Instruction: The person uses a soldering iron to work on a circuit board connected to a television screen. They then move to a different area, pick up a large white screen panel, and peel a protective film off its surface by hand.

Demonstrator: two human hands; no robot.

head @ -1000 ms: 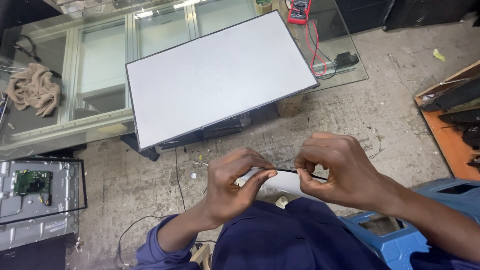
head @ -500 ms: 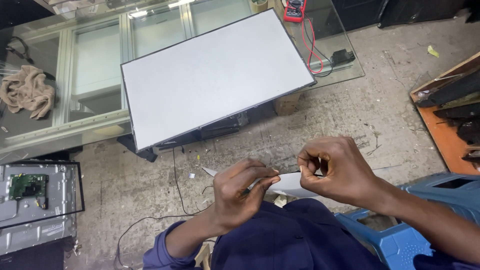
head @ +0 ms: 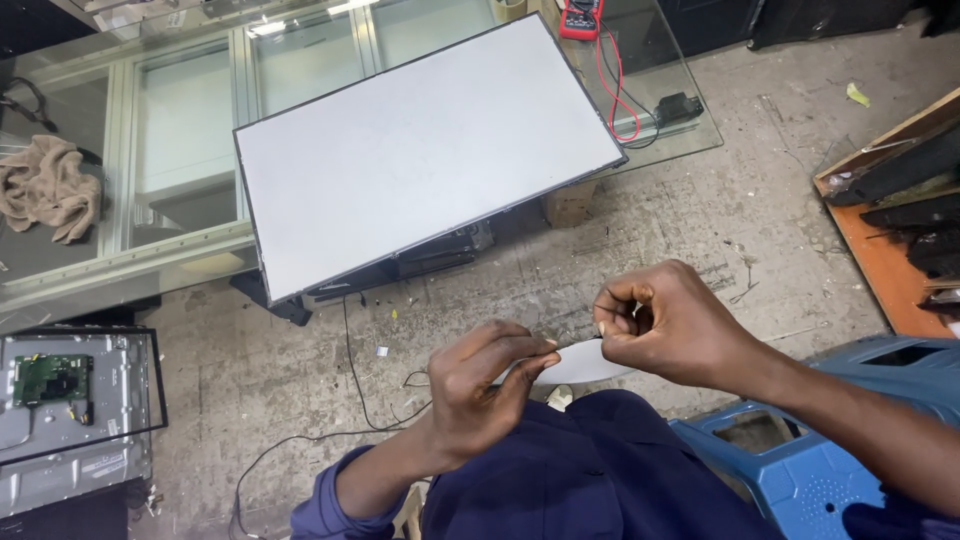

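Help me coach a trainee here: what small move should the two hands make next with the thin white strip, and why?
Probably draw the hands slightly apart to straighten it. The left hand and right hand pinch opposite ends of the thin white strip, which bows between them above the lap, away from the white rectangular panel on the glass table.

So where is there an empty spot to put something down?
Bare concrete floor lies between the white panel and the orange board. More lies between the panel's near edge and the hands, crossed by a black cable. The glass table is crowded: panel, cloth, multimeter.
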